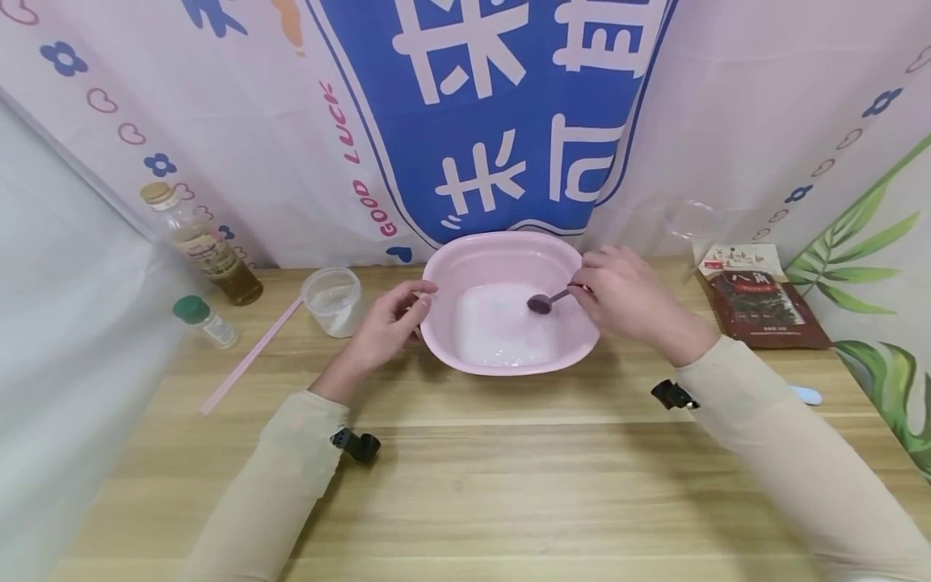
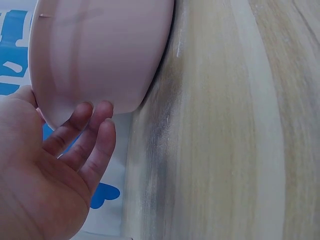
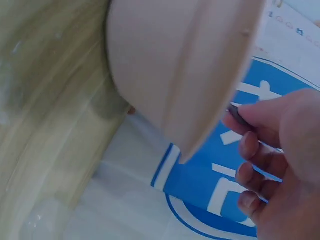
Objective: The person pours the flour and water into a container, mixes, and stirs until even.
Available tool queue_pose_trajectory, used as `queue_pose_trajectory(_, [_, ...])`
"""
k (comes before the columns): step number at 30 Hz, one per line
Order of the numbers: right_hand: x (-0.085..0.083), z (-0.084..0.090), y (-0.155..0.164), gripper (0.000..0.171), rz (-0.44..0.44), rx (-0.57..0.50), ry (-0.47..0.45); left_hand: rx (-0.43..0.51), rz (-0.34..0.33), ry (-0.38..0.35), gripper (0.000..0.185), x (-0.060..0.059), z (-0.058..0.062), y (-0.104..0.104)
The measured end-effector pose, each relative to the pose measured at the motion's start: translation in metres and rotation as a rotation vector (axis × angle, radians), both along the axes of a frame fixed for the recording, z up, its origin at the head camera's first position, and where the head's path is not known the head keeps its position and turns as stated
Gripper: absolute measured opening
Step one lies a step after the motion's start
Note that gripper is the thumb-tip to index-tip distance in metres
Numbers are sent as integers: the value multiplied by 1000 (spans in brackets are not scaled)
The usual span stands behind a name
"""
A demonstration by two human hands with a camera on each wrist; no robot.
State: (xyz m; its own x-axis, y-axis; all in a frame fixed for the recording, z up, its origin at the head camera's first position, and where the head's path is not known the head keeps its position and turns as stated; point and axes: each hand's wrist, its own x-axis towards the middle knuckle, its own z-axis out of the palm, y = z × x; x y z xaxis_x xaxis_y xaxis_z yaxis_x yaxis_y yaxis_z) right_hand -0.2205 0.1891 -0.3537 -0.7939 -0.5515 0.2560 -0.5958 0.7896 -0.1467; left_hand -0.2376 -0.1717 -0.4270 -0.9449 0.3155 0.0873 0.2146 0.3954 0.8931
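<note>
A pink plastic basin (image 1: pixel 509 365) stands on the table with milky white contents (image 1: pixel 494 323) in its bottom. My left hand (image 1: pixel 389 323) holds the basin's left rim; in the left wrist view the thumb lies at the rim and the fingers (image 2: pixel 97 150) bend along the outer wall. Over the basin's right side, my right hand (image 1: pixel 633 295) pinches the handle of a small dark measuring spoon (image 1: pixel 540 304), its bowl above the white contents. In the right wrist view only the handle's end (image 3: pixel 240 118) shows between thumb and forefinger; the basin hides the bowl.
Left of the basin are a clear plastic cup (image 1: pixel 332 301), pink chopsticks (image 1: pixel 250 356), a green-capped jar (image 1: pixel 207 321) and a bottle of brown liquid (image 1: pixel 211 250). On the right stand a clear container (image 1: pixel 691 230) and a brown spice packet (image 1: pixel 760 299). A light-blue handle (image 1: pixel 807 395) pokes out by the right sleeve.
</note>
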Motion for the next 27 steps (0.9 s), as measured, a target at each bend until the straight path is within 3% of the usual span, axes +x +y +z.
queue_pose_trajectory(2, [-1, -3, -2, 13, 7, -2, 5, 1, -1, -6, 33, 0, -1, 0])
queue_pose_trajectory(9, [-6, -16, -31, 12, 151, -131, -74, 3, 1, -13, 34, 0, -1, 0])
queue_pose_trajectory(13, [-10, -18, -43, 15, 63, -131, -53, 1, 2, -6, 34, 0, 0, 0])
queue_pose_trajectory(18, [-13, -15, -31, 15, -77, -39, -5, -3, -3, -7, 34, 0, -1, 0])
queue_pose_trajectory(22, [-13, -14, -23, 15, -25, -68, -68, -7, -3, -9, 35, -1, -1, 0])
queue_pose_trajectory(27, [-13, -17, -36, 15, 52, -134, -113, -9, -1, -8, 35, -1, 0, -1])
